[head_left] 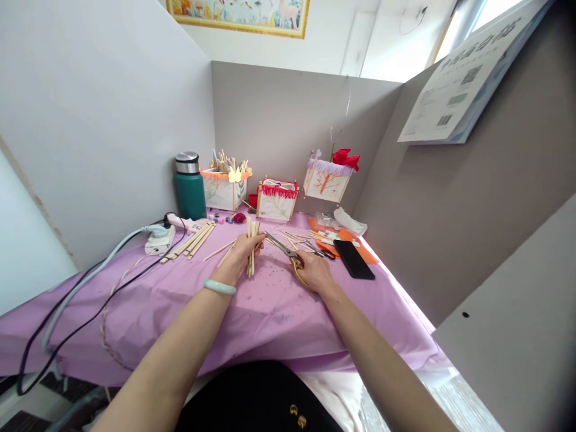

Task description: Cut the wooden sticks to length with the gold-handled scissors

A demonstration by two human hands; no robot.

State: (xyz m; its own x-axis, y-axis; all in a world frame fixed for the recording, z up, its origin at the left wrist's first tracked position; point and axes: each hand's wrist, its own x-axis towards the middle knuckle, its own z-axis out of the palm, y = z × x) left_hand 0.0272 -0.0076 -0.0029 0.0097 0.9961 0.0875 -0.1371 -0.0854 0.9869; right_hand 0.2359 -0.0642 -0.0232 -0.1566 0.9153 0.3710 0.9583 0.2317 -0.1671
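A small bundle of pale wooden sticks [252, 264] stands upright in my left hand [243, 251], whose fingers are wrapped round it. My right hand [314, 270] grips a pair of scissors [288, 252] by its gold-coloured handles. The scissors' blades point up and left, with their tips close to my left fingers; whether they touch a stick I cannot make out. Loose thin sticks [292, 237] lie on the purple cloth [270, 318] just behind both hands. A second pair of scissors with dark handles [328, 254] rests right of my right hand.
At the left stand a green bottle [191, 195] and a power strip [159, 240] with cables, beside more flat sticks [191, 243]. Decorated paper boxes [227, 192] line the back partition. A black phone [353, 259] lies on the right, over orange paper [366, 253].
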